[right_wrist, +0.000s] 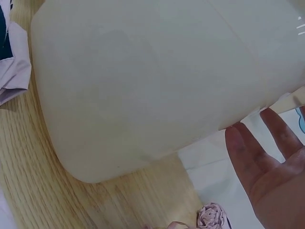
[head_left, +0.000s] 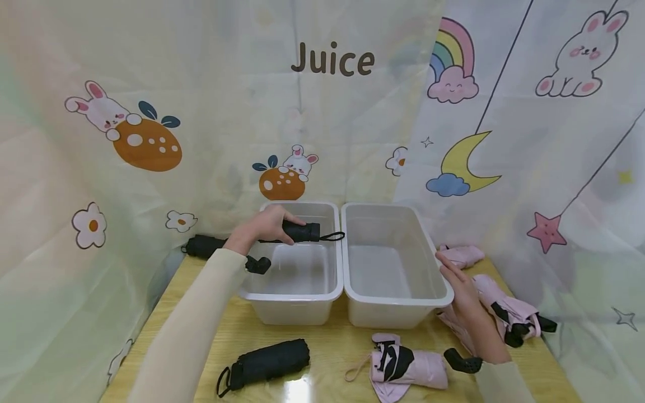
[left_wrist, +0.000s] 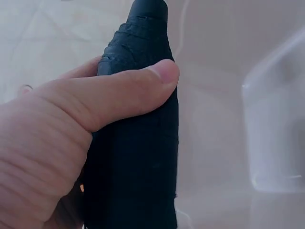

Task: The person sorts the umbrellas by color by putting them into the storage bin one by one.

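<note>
My left hand [head_left: 267, 223] grips a folded black umbrella [head_left: 306, 232] over the left white bin [head_left: 294, 296], its wrist strap pointing right. In the left wrist view the thumb lies across the umbrella's dark cloth [left_wrist: 138, 157]; the other fingers are mostly hidden behind it. Beside the left bin stands a second white bin [head_left: 398, 300], with nothing seen inside. Along its right side my right hand [head_left: 466, 296] touches the rim, fingers fairly straight. The right wrist view has the fingertips of this hand [right_wrist: 274, 176] at the bin's edge, against its pale wall [right_wrist: 143, 90].
On the wooden table in front lie a black folded umbrella [head_left: 272, 362] and a pink one [head_left: 420, 366]. Another black umbrella [head_left: 201, 245] is behind my left arm. Pink umbrellas [head_left: 504, 302] lie right of the bins. A printed cloth [head_left: 332, 123] hangs behind.
</note>
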A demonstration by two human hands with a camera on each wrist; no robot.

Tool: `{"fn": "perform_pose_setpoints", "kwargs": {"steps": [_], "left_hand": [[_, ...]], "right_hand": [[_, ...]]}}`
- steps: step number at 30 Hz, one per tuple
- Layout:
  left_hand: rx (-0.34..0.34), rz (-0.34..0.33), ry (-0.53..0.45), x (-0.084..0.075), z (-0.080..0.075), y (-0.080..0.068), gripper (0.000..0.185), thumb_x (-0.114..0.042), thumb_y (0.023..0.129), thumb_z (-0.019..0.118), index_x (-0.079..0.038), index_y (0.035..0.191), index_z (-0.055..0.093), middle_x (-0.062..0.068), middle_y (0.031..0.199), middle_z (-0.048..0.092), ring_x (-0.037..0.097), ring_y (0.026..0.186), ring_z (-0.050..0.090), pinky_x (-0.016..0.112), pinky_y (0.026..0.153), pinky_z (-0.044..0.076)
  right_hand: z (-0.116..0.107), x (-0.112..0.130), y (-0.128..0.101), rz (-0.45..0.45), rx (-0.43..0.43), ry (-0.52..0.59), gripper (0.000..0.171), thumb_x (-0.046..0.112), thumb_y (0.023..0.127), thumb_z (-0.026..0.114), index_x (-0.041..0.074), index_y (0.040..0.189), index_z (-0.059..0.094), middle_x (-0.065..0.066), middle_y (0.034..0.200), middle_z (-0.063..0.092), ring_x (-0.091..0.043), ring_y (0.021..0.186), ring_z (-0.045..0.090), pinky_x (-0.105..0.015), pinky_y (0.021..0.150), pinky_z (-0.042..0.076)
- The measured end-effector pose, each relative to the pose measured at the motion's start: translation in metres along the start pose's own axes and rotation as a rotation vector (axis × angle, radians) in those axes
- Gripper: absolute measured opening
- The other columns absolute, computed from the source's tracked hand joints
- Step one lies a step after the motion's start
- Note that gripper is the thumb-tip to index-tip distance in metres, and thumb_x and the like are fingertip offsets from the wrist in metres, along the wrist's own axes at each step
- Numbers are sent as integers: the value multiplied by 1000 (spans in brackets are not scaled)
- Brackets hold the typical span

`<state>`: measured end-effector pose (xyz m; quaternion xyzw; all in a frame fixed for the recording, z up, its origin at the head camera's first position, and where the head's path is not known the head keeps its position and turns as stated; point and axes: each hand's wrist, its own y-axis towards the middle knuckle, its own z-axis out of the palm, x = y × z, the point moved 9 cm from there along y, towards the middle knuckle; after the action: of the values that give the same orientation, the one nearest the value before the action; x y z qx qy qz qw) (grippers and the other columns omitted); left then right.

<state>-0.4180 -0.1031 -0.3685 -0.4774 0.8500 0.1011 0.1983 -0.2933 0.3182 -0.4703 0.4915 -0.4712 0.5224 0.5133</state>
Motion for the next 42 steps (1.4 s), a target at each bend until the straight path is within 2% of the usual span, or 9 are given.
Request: {"fn": "perform_pose_setpoints", "kwargs": {"steps": [5, 9, 13, 18, 22, 28, 31, 35, 42], "left_hand": [[20, 8, -64, 4, 19, 17, 53, -23, 70, 89, -27, 120, 72, -1, 119, 66, 19, 100, 55, 33, 81, 49], [4, 25, -67, 9, 33, 27, 54, -23, 68, 91, -26, 119, 72, -2, 117, 68, 17, 102, 57, 34, 84, 48], [-1, -12, -44, 21, 47, 33, 53, -26, 67, 91, -31, 117, 73, -5, 115, 68, 16, 100, 56, 34, 84, 48], [7, -59, -21, 32, 61, 39, 52, -30, 67, 91, -35, 116, 73, -6, 116, 66, 18, 100, 54, 36, 86, 47], [27, -64, -66, 35, 72, 45, 52, -28, 67, 91, -33, 116, 73, -5, 116, 66, 18, 98, 54, 35, 85, 47], [16, -87, -173, 45, 80, 53, 51, -16, 68, 91, -24, 116, 74, -2, 114, 67, 21, 97, 55, 38, 87, 47], [6, -106, -171, 52, 84, 56, 51, -15, 67, 91, -23, 115, 75, -3, 113, 67, 21, 98, 55, 37, 88, 46], [15, -110, -174, 56, 92, 64, 51, -16, 66, 91, -24, 114, 75, -2, 115, 67, 20, 100, 56, 36, 88, 47], [26, -86, -186, 64, 103, 78, 53, -15, 62, 93, -22, 112, 76, -2, 116, 68, 19, 106, 58, 35, 93, 46]], "right_hand": [[-9, 3, -7, -30, -11, 58, 56, 27, 104, 48, 13, 154, 28, 7, 149, 35, 1, 110, 55, -20, 83, 50], [-13, 1, -8, -16, -15, 81, 55, 28, 103, 50, 16, 153, 32, 11, 146, 39, 0, 110, 56, -22, 83, 50], [-10, -4, -7, -4, -19, 95, 54, 28, 102, 51, 17, 153, 34, 13, 142, 43, -2, 110, 57, -23, 84, 51], [-7, -7, -8, -29, -10, 77, 54, 27, 104, 47, 13, 153, 31, 10, 146, 39, -1, 112, 55, -23, 85, 50], [-5, -7, -7, -39, 1, 95, 53, 26, 104, 47, 15, 154, 31, 7, 151, 35, -3, 113, 56, -25, 85, 50], [2, -5, 1, -46, 11, 117, 54, 26, 104, 47, 14, 154, 31, 9, 149, 39, -5, 114, 55, -25, 86, 50], [4, -5, 2, -46, 30, 174, 53, 23, 104, 47, 14, 153, 31, 13, 141, 47, -7, 113, 57, -26, 86, 50], [2, -3, -2, -64, 32, 174, 51, 21, 105, 45, 13, 153, 30, 16, 135, 50, -7, 110, 58, -24, 83, 51], [2, -3, 3, -46, 9, 154, 54, 23, 104, 47, 10, 153, 29, 13, 141, 46, -5, 113, 56, -23, 86, 50]]}}
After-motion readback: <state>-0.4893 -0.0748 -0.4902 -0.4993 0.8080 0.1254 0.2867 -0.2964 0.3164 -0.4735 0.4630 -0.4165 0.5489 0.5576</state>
